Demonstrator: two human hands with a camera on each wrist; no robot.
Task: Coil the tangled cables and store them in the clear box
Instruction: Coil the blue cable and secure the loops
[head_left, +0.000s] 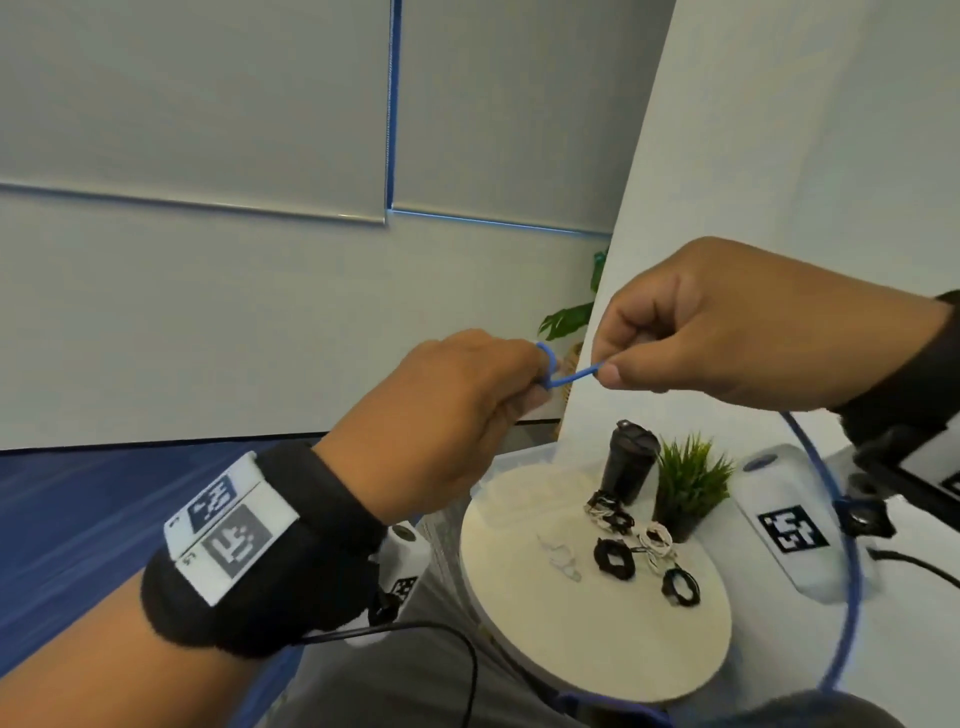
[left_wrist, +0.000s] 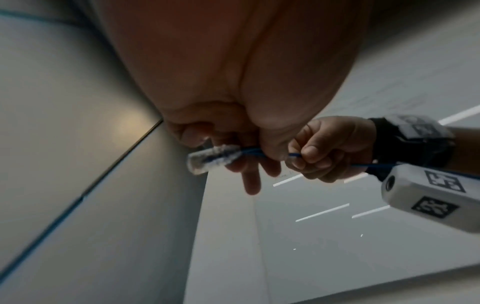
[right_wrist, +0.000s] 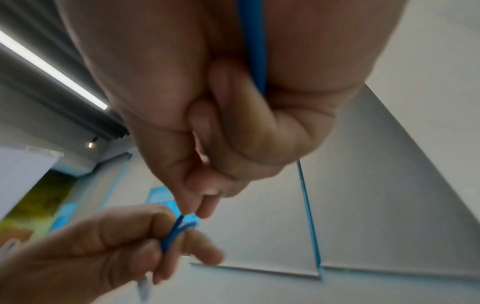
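Pinching a thin blue cable (head_left: 570, 376) taut, left hand (head_left: 447, 415) and right hand (head_left: 727, 332) curl their fingers round it.

The head view is bright and even, with soft light and only faint shadows. Straight lines bend near the edges. Both wrist views are dimmer and blurry. A long ceiling light (right_wrist: 52, 67) glows white in the right wrist view. The close palm (left_wrist: 233, 61) looks dark and fuzzy.
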